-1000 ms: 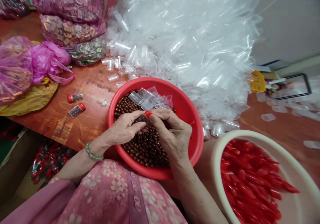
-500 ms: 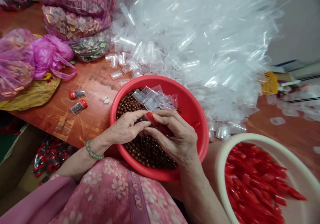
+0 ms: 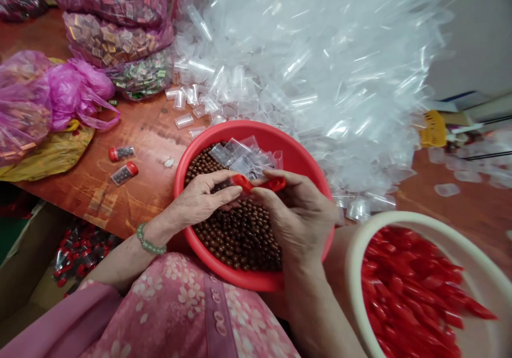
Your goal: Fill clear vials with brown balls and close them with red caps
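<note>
Red-capped container (image 3: 242, 182): being pinched between thumb and fingers of the nearer left hand (image 3: 198, 199), hovering over the red basin (image 3: 301, 155), stretching lengthwise sideways, pointing cap-first toward the right hand (image 3: 303, 214), bent around another red piece (image 3: 277, 183).

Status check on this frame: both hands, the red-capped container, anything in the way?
Left hand gripping red-capped container. Right hand holding red plastic piece, close by the cap. Both above red basin; nothing visibly obstructing them.
</note>
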The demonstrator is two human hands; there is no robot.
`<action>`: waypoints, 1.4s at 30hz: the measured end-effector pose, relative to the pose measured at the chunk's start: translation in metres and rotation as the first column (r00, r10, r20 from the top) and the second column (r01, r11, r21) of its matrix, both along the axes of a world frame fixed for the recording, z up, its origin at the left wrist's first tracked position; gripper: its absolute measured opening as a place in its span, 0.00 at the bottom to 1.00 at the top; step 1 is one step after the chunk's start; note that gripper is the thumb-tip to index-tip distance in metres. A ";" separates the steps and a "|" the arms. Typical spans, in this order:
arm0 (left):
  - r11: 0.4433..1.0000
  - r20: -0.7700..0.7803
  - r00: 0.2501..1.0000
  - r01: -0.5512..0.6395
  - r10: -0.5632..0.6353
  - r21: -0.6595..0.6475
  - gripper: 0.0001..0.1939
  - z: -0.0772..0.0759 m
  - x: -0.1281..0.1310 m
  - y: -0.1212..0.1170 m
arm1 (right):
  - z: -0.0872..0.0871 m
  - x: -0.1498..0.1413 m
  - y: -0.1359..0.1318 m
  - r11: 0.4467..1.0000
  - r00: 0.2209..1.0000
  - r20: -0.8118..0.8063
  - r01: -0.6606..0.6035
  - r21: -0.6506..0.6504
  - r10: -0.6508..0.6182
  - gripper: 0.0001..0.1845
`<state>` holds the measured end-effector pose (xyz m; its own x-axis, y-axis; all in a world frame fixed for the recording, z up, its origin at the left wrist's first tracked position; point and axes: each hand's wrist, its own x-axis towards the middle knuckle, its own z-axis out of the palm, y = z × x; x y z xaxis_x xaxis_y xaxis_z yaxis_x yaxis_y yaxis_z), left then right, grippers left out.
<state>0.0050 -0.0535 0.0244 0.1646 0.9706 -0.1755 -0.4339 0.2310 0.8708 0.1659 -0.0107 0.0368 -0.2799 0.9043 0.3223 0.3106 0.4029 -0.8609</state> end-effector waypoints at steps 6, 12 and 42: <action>0.998 0.067 0.998 0.010 -0.006 -0.062 0.21 0.000 0.002 0.000 | -0.003 -0.009 -0.006 0.893 0.827 0.559 -0.288 0.346 0.050 0.40; 0.999 0.070 0.997 -0.034 0.035 -0.014 0.15 0.000 0.004 0.000 | 0.005 -0.014 -0.009 0.810 0.701 0.705 -0.350 0.471 -0.107 0.37; 0.833 -0.768 0.425 -0.495 0.480 0.247 0.22 -0.004 -0.081 -0.058 | 0.008 -0.011 0.038 0.917 0.641 0.733 -0.395 0.063 0.226 0.20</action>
